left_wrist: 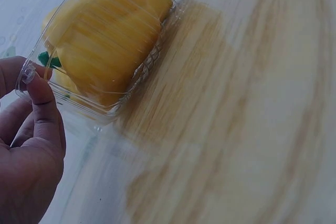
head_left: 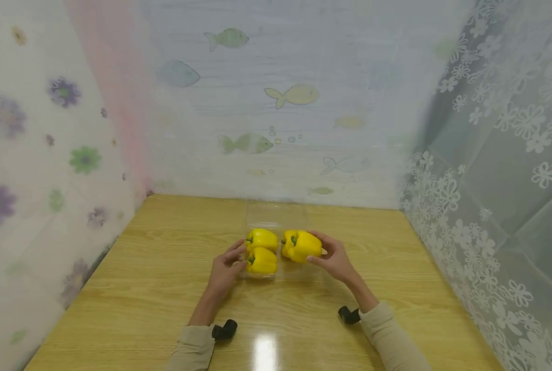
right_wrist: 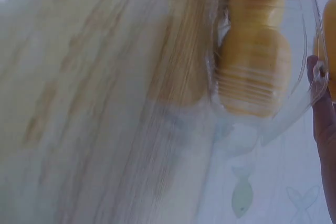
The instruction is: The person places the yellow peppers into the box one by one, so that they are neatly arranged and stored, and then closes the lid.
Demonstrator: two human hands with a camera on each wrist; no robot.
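Observation:
A clear plastic clamshell box (left_wrist: 107, 113) holds several yellow bell peppers with green stems. On its left side lie two of them, a rear pepper (head_left: 264, 239) and a front pepper (head_left: 263, 261). My left hand (head_left: 224, 267) pinches the box's corner tab between thumb and finger, as the left wrist view shows. At the right half, my right hand (head_left: 335, 258) grips a yellow bell pepper (head_left: 306, 248) from its right side. That pepper overlaps another pepper (head_left: 285, 252) in the head view. In the right wrist view, the held pepper is mostly cut off by the frame edge.
The box's transparent lid (head_left: 276, 212) stands open toward the back of the wooden table (head_left: 164, 278). A fish-patterned curtain (head_left: 280, 118) closes off the rear, with flowered sheets at both sides. A black angled device (head_left: 224, 330) sits at each wrist.

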